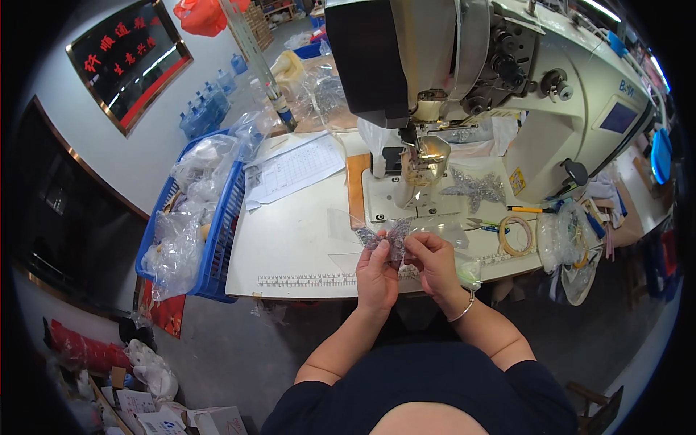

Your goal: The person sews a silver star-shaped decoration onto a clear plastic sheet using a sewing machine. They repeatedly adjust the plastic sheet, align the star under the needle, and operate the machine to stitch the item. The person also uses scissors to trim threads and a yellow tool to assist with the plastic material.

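Just in front of the sewing machine (458, 123), my two hands hold up a glittery silver butterfly-shaped piece (396, 233) over the table's near edge. My left hand (377, 279) pinches its lower middle, thumb on top. The fingers of my right hand (433, 267) are closed on its right side. Clear film (341, 223) shows by the left wing; I cannot tell if it is joined to the piece. More silver glittery pieces (476, 188) lie in a cluster right of the needle area.
A printed ruler strip (312, 280) runs along the table's front edge. To the right lie green-handled snips (484, 226), a tape roll (515, 235) and a yellow pen-like tool (531, 209). A paper sheet (295, 170) and a blue crate (230, 210) of plastic bags are at left.
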The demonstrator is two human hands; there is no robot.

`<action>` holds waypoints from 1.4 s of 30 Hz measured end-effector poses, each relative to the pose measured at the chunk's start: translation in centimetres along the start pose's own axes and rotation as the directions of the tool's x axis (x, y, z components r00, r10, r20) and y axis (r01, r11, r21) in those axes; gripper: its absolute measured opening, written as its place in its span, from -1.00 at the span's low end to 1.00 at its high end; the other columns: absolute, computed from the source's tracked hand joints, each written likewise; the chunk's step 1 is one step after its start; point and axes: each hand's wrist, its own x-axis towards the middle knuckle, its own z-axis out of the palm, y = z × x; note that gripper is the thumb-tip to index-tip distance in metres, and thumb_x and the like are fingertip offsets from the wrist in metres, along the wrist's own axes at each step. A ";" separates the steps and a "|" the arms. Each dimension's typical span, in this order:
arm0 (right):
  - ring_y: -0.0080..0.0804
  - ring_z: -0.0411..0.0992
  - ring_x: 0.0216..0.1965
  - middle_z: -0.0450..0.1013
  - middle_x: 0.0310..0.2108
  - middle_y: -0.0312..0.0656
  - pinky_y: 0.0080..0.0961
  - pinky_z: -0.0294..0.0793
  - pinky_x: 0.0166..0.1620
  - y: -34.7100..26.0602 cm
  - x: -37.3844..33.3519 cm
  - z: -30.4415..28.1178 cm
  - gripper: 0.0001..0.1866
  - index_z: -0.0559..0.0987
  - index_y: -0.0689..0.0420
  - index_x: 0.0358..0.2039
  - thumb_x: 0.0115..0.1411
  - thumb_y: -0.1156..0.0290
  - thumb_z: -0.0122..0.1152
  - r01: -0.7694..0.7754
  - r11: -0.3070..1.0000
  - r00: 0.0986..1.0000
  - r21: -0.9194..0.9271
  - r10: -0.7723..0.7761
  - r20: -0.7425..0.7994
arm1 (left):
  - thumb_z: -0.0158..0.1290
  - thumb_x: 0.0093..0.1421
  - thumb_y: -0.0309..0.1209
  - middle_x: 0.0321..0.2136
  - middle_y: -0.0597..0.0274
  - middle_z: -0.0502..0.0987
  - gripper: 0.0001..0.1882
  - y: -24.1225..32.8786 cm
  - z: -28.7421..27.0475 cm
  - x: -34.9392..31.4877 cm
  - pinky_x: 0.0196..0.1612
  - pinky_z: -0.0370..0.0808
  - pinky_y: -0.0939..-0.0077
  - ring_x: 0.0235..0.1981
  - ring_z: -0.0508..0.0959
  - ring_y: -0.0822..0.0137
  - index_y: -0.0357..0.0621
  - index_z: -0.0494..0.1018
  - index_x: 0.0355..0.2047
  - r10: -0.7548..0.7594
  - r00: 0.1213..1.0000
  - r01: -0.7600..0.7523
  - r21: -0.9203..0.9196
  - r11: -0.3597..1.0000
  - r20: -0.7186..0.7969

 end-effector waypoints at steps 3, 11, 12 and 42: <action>-0.55 0.44 -0.47 0.50 -0.46 -0.22 -0.63 0.47 -0.37 0.0 0.0 -0.2 -0.87 0.56 0.28 -0.39 0.08 0.49 0.27 0.013 1.000 1.000 -0.021 -0.013 0.000 | -0.06 0.23 -0.49 -0.17 0.20 0.47 -0.75 -0.1 0.2 0.1 -0.06 0.43 0.41 -0.15 0.48 0.34 -0.18 0.37 -0.06 0.018 1.000 -0.018 0.025 1.000 -0.006; -0.55 0.46 -0.49 0.50 -0.47 -0.23 -0.64 0.48 -0.39 -0.4 0.2 0.0 -0.90 0.55 0.23 -0.41 0.06 0.52 0.28 0.046 0.995 0.998 -0.084 -0.043 0.039 | -0.06 0.23 -0.50 -0.16 0.18 0.46 -0.75 0.1 0.5 0.0 -0.07 0.43 0.43 -0.15 0.48 0.35 -0.18 0.37 -0.07 0.008 1.000 -0.007 0.048 0.999 -0.025; -0.55 0.46 -0.49 0.50 -0.47 -0.23 -0.65 0.48 -0.39 -0.3 0.2 -0.1 -0.91 0.55 0.23 -0.42 0.06 0.52 0.28 0.041 0.995 0.999 -0.088 -0.039 0.033 | -0.07 0.22 -0.50 -0.15 0.18 0.46 -0.75 0.2 0.6 0.0 -0.07 0.43 0.43 -0.15 0.47 0.34 -0.19 0.37 -0.07 -0.002 1.000 0.003 0.044 0.999 -0.026; -0.66 0.35 -0.62 0.44 -0.59 -0.29 -0.73 0.36 -0.54 0.0 -0.2 0.5 -0.85 0.49 0.23 -0.45 0.03 0.49 0.32 0.057 0.985 0.997 -0.163 -0.064 -0.041 | -0.08 0.23 -0.58 -0.12 0.15 0.46 -0.75 -0.2 -0.1 0.2 -0.03 0.44 0.49 -0.11 0.46 0.37 -0.28 0.35 -0.07 0.130 0.988 -0.121 0.104 0.987 -0.083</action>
